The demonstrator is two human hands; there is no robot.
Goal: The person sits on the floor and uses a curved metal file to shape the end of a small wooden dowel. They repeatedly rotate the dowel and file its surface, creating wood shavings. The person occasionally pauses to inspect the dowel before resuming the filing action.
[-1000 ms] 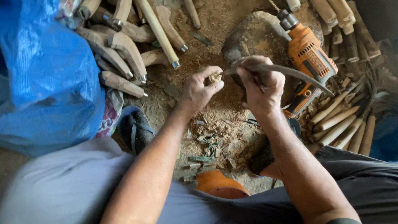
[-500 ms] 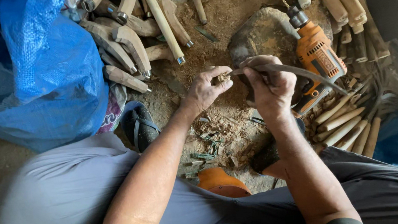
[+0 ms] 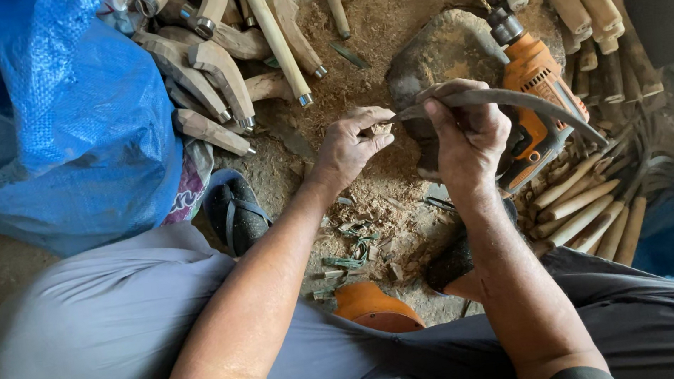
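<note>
A crinkled blue tarp (image 3: 46, 122) crowds the floor's left edge. The left hand (image 3: 346, 145) pinches a small wood piece (image 3: 381, 129). The right hand (image 3: 467, 135) grips a curved grey blade (image 3: 514, 99), above a sawdust-covered stone (image 3: 444, 52). An orange drill (image 3: 535, 96) lies just beside.

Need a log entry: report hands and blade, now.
Right hand gripping curved blade. Left hand fingers pinching small wood piece at blade's tip. Orange drill lying just behind.
</note>
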